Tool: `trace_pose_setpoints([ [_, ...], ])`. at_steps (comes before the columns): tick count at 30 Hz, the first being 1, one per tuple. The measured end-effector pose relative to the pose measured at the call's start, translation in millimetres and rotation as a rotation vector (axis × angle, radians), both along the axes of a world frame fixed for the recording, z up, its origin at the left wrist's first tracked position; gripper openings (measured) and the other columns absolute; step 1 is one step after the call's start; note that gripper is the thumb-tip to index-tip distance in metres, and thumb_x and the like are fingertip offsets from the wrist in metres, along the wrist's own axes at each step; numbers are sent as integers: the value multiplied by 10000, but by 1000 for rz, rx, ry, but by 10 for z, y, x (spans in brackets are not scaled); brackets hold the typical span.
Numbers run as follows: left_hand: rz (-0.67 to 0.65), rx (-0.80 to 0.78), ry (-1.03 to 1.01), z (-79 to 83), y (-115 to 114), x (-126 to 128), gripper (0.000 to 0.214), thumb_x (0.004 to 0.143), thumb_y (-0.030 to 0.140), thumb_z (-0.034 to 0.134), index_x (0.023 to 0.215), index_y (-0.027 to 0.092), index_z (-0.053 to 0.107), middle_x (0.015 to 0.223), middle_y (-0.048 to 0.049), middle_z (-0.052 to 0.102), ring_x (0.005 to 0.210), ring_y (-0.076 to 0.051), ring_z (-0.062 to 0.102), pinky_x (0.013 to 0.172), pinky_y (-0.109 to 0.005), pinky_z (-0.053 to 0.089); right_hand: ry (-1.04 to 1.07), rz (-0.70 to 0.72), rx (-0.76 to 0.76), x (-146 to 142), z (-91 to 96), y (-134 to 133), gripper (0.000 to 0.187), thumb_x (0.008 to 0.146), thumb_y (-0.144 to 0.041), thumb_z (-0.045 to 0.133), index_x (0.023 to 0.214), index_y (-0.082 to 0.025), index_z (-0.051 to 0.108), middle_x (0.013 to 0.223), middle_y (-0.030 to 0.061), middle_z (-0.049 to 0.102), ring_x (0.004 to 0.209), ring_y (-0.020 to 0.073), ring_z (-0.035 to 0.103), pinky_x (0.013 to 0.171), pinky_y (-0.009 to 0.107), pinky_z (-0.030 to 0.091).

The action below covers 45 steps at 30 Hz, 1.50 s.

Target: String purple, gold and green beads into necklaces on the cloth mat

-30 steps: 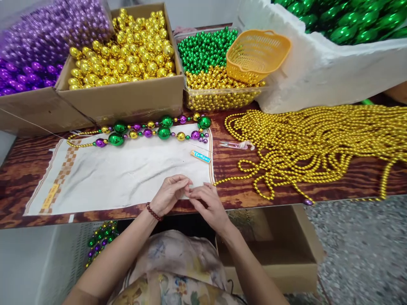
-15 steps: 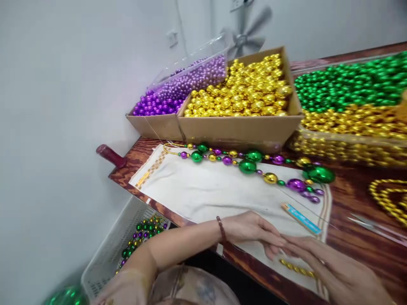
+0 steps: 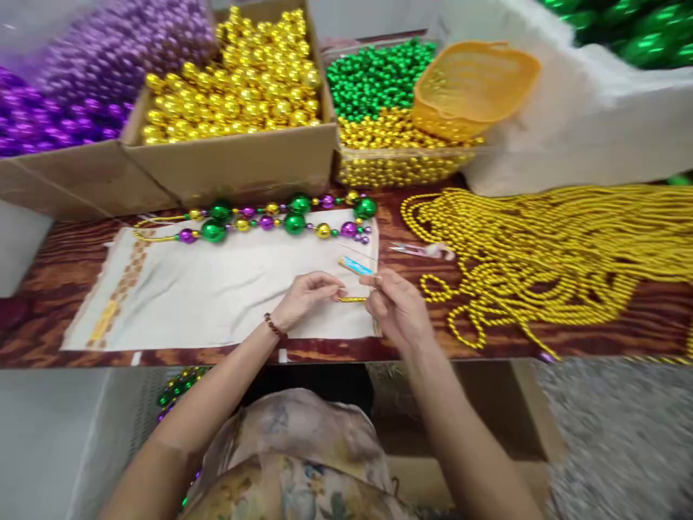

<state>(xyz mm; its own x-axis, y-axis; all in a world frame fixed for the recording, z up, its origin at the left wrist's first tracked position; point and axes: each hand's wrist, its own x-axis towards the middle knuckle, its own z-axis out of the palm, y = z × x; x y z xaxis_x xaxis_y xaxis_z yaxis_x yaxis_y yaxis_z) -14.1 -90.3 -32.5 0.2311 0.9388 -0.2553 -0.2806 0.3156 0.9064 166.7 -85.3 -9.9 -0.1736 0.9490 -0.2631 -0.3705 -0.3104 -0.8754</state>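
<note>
Over the right end of a white cloth [image 3: 216, 292], my left hand [image 3: 308, 297] and my right hand [image 3: 395, 307] face each other. Each pinches one end of a short length of small gold beads [image 3: 353, 299] stretched between them. Just beyond my fingers lies a small orange and blue packet [image 3: 356, 266]. A finished necklace [image 3: 281, 218] of green, purple and gold balls lies along the cloth's far edge. The picture is blurred by motion.
Cardboard boxes of purple beads [image 3: 59, 108] and gold balls [image 3: 238, 79] stand at the back, beside a clear tub [image 3: 401, 170] of green and gold beads and an orange basket [image 3: 476, 83]. Gold bead strands [image 3: 552, 253] pile on the right, small scissors [image 3: 422, 250] near them. An open box [image 3: 487, 433] sits below.
The view swung left toward the wall, then back over the table. My hands moved farther onto the cloth and now hold the gold bead length stretched between them.
</note>
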Motion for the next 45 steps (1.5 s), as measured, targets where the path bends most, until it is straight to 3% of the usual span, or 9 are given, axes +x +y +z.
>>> trace_pose_setpoints([
  [5, 148, -33, -112, -101, -74, 205, 301, 706, 367, 815, 878, 150, 695, 602, 22, 649, 617, -116, 636, 795, -307, 522, -102, -147, 153, -65, -248, -6, 231, 820, -404, 697, 765, -203, 597, 988, 65, 764, 404, 62, 501, 428, 215, 426],
  [9, 192, -84, -35, -126, -90, 222, 295, 692, 374, 798, 837, 127, 726, 597, 6, 648, 517, -83, 550, 602, -239, 458, -460, -4, 467, -56, -334, -72, 167, 930, -332, 592, 842, -215, 672, 1091, 86, 739, 816, 196, 725, 580, 273, 557],
  [13, 138, -91, 32, -77, -74, 173, 287, 667, 375, 796, 778, 117, 735, 649, -11, 658, 553, -73, 514, 578, -224, 411, -813, 195, 846, 20, -356, -84, 237, 996, -258, 474, 926, -204, 693, 1195, 116, 693, 1114, 221, 666, 768, 305, 584],
  [17, 96, -103, 142, -18, -61, 146, 278, 611, 358, 806, 717, 122, 703, 666, -9, 650, 594, -86, 508, 558, -217, 375, -1119, 334, 995, 68, -343, -64, 247, 1015, -257, 443, 1005, -209, 685, 1207, 99, 682, 923, 175, 705, 517, 207, 473],
  [22, 116, -44, 232, -17, -91, 168, 260, 672, 368, 729, 649, 131, 626, 564, 29, 535, 536, -70, 415, 530, -217, 319, -1185, 401, 954, 13, -364, -65, 245, 1012, -259, 434, 1024, -224, 676, 1188, 85, 657, 818, 155, 669, 467, 195, 372],
  [27, 216, -11, 205, -21, -156, 186, 228, 749, 367, 666, 735, 144, 621, 598, 32, 527, 561, -83, 439, 565, -223, 360, -1018, 172, 790, -81, -382, -108, 253, 1001, -322, 444, 919, -199, 650, 1150, 122, 574, 808, 175, 629, 640, 284, 476],
  [35, 142, 64, 216, -54, -160, 129, 275, 775, 415, 683, 747, 146, 631, 673, 7, 576, 610, -92, 451, 592, -222, 360, -720, 282, 461, -90, -318, -38, 234, 995, -335, 408, 807, -229, 499, 613, -26, 556, 557, 149, 551, 623, 273, 426],
  [40, -20, 20, 190, -57, -87, 31, 329, 718, 445, 741, 743, 125, 667, 661, 2, 582, 579, -78, 424, 559, -215, 328, -817, 278, 527, -89, -302, -23, 244, 982, -335, 404, 777, -232, 485, 584, -25, 536, 575, 165, 538, 619, 278, 392],
  [45, -40, -54, 143, -33, -61, 27, 315, 661, 416, 781, 698, 119, 684, 584, 18, 542, 536, -64, 383, 528, -218, 291, -886, 194, 570, -144, -347, -34, 224, 972, -316, 425, 786, -234, 519, 637, -2, 559, 656, 179, 566, 632, 282, 388],
])
